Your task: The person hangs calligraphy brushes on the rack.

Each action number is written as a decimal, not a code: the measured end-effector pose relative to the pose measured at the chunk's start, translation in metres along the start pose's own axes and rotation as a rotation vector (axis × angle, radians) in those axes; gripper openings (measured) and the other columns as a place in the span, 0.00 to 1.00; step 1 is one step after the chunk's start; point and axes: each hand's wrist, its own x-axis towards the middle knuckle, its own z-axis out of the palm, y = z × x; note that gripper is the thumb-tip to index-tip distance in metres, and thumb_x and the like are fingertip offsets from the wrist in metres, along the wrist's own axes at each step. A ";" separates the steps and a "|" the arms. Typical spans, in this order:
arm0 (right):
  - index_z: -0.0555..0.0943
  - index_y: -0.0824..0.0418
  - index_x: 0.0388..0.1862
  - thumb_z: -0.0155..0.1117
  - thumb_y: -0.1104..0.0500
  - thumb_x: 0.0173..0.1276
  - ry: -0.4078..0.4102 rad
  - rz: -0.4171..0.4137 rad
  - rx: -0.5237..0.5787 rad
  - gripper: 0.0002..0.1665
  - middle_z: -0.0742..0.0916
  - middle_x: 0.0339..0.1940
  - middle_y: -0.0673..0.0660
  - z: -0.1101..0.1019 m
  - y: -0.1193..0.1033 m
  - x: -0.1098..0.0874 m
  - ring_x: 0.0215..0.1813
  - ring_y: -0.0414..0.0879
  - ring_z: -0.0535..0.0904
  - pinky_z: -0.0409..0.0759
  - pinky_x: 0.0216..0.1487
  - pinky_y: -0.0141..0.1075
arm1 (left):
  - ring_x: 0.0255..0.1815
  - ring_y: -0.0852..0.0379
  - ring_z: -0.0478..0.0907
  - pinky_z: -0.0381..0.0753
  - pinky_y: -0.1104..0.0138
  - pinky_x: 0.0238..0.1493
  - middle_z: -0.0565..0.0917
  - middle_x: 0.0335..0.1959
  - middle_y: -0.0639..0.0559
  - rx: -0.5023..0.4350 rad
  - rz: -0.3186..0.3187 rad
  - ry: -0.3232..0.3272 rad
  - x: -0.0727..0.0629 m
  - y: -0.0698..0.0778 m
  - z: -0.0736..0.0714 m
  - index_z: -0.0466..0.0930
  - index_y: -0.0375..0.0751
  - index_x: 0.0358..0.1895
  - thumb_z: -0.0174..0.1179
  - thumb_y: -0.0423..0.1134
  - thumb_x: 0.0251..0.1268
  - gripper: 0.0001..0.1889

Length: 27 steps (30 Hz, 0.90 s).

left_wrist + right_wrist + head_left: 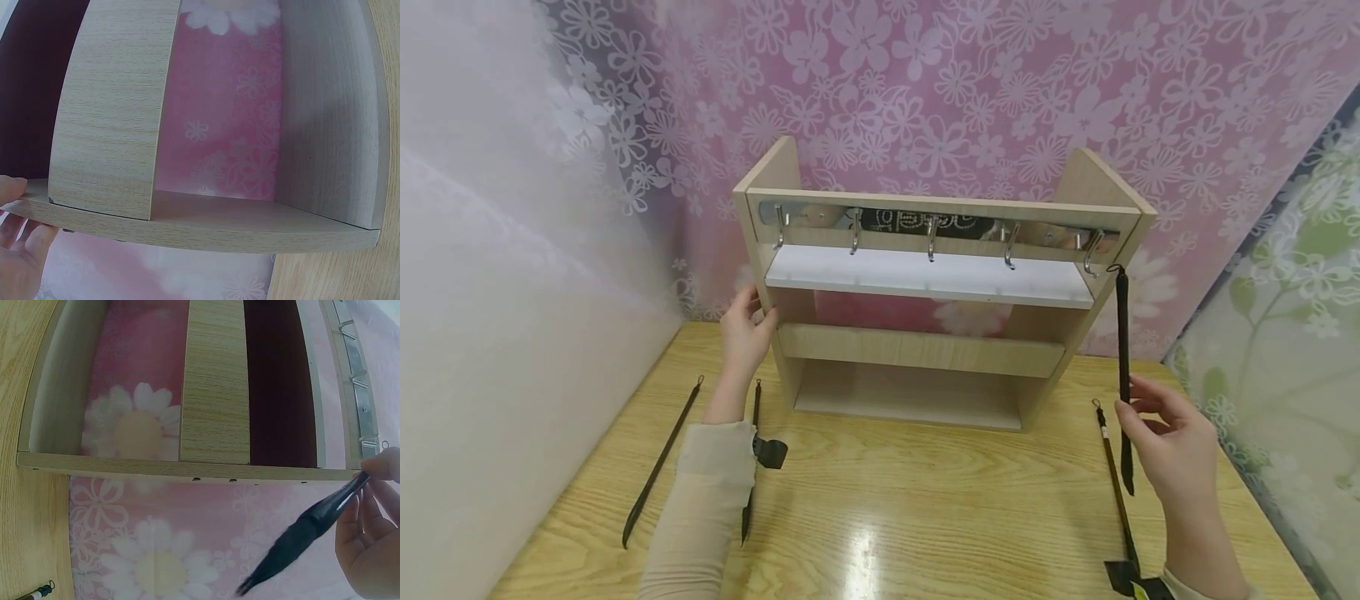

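A small wooden shelf rack stands on the table with a metal hook strip across its upper front. My left hand grips its left side panel, thumb and fingers on opposite faces of the edge. With thumb and fingers, my right hand pinches a black calligraphy brush, dark bristles pointing down and hanging loop up. That loop is close to the rightmost hook; whether they touch I cannot tell. In the right wrist view, the dark bristles extend below my right hand.
Another brush lies on the wooden table at the far left. A second brush is partly covered by my left forearm. A third brush lies at the right. Flowered curtains hang behind the rack.
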 end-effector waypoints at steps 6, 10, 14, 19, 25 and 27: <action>0.78 0.67 0.45 0.62 0.74 0.52 -0.015 -0.028 0.001 0.19 0.79 0.30 0.38 0.002 0.000 0.000 0.32 0.31 0.74 0.72 0.30 0.15 | 0.54 0.45 0.69 0.75 0.60 0.49 0.72 0.50 0.36 0.006 -0.004 -0.004 0.000 -0.002 0.000 0.69 0.30 0.54 0.55 0.26 0.56 0.19; 0.78 0.70 0.44 0.62 0.75 0.51 -0.022 -0.052 -0.008 0.19 0.79 0.30 0.37 0.003 0.001 -0.001 0.31 0.30 0.74 0.72 0.30 0.15 | 0.54 0.45 0.69 0.74 0.59 0.49 0.72 0.50 0.36 -0.005 -0.004 -0.007 0.000 -0.003 -0.001 0.68 0.31 0.54 0.55 0.26 0.57 0.20; 0.78 0.71 0.43 0.62 0.76 0.50 -0.016 -0.067 -0.015 0.18 0.79 0.29 0.36 0.004 0.003 -0.002 0.30 0.30 0.74 0.73 0.29 0.15 | 0.54 0.45 0.69 0.75 0.60 0.49 0.72 0.51 0.36 -0.003 -0.009 -0.007 0.000 -0.002 -0.001 0.68 0.30 0.54 0.54 0.25 0.56 0.19; 0.78 0.71 0.43 0.62 0.76 0.50 -0.023 -0.075 -0.012 0.18 0.80 0.29 0.36 0.004 0.005 -0.002 0.30 0.30 0.74 0.73 0.29 0.15 | 0.54 0.45 0.70 0.76 0.60 0.47 0.72 0.50 0.36 0.018 -0.009 0.000 0.001 -0.002 0.000 0.69 0.31 0.53 0.54 0.26 0.56 0.19; 0.78 0.69 0.45 0.61 0.75 0.52 -0.043 -0.071 -0.002 0.19 0.79 0.30 0.36 0.004 0.009 -0.001 0.31 0.30 0.74 0.72 0.30 0.15 | 0.54 0.45 0.69 0.75 0.60 0.48 0.72 0.51 0.36 0.013 -0.010 -0.010 0.001 -0.002 0.000 0.68 0.31 0.54 0.54 0.26 0.57 0.19; 0.78 0.69 0.45 0.61 0.75 0.52 -0.047 -0.068 -0.003 0.19 0.79 0.31 0.35 0.004 0.010 -0.001 0.32 0.29 0.74 0.72 0.30 0.15 | 0.55 0.45 0.69 0.75 0.60 0.48 0.72 0.51 0.35 0.009 -0.013 -0.015 0.001 -0.001 0.000 0.68 0.30 0.54 0.54 0.26 0.57 0.20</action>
